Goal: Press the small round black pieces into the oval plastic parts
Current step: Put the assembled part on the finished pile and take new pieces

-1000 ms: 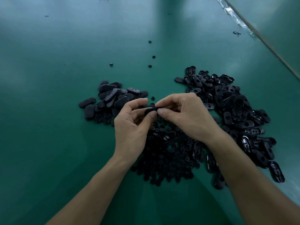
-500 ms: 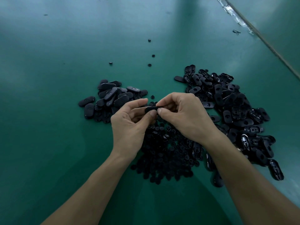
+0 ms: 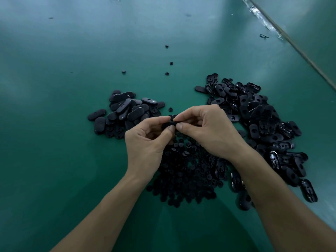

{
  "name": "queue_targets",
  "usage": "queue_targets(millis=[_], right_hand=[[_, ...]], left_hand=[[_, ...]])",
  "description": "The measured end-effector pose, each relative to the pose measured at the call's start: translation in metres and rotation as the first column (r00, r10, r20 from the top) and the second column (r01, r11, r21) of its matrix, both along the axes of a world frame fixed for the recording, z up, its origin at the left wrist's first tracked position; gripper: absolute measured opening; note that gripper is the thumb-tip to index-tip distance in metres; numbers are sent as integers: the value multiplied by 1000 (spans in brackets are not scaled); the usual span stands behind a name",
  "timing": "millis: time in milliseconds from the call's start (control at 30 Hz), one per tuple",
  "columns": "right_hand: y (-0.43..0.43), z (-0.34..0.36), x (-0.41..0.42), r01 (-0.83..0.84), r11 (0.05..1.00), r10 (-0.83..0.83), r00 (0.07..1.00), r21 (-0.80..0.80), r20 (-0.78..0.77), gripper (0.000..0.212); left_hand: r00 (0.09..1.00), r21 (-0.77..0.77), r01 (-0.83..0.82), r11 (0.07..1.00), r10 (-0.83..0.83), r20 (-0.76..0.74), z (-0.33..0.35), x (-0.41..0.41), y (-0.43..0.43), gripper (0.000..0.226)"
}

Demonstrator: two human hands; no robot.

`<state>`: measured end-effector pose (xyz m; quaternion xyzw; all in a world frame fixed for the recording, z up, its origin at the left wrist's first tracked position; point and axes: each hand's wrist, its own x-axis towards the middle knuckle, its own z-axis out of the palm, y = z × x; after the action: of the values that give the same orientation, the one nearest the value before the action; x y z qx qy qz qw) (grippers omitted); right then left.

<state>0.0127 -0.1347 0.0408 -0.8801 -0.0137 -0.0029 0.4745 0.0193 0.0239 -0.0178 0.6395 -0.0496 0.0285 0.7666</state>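
So your left hand [image 3: 145,142] and right hand [image 3: 209,131] met fingertip to fingertip above the green table [image 3: 54,160], both pinched shut on one oval plastic part [image 3: 168,124]. Only a sliver of it showed between your thumbs and forefingers; whether a small round piece was seated in it, could not tell. Other fingers of both hands were curled in loosely.

Directly under and behind your hands, toward your body, lay the heap of small round black pieces [image 3: 185,175], partly hidden by your wrists. Just beyond your left hand, up and to its left, sat the smaller pile of oval parts [image 3: 125,113], mostly smooth side up. Right of your right hand spread the bigger pile of oval parts [image 3: 263,128], many showing a hole or the hollow side, running down along your right forearm. One round piece [image 3: 170,109] lay just past your fingertips; a few stray round pieces [image 3: 167,73] sat well beyond your hands on bare table.
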Motion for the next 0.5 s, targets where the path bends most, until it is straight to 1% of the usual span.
queue_targets(millis=[100,167,233,333,433,500], right_hand=[[2,-1,1,29,999,-30,1000,30,10,13],[3,-3,3,71,997,-71,997,-3,27,17],[0,-7,6,124,985,-119,992,-119,47,28],[-15,-11,13,218,918,-216,975,-332,42,46],[-31,-17,21,261,830,-310,951,-494,-19,53],[-37,-19,26,271,789,-364,929,-551,-64,52]], left_hand=[[1000,-31,-15,999,15,15,1,0,0,27],[999,-55,-46,997,47,12,2,1,-1,24],[996,-103,-85,991,83,-23,1,2,-1,18],[985,-202,-158,967,140,-100,0,5,-2,18],[972,-227,-216,950,187,-141,1,7,-3,25],[962,-225,-251,942,216,-169,2,8,-3,34]])
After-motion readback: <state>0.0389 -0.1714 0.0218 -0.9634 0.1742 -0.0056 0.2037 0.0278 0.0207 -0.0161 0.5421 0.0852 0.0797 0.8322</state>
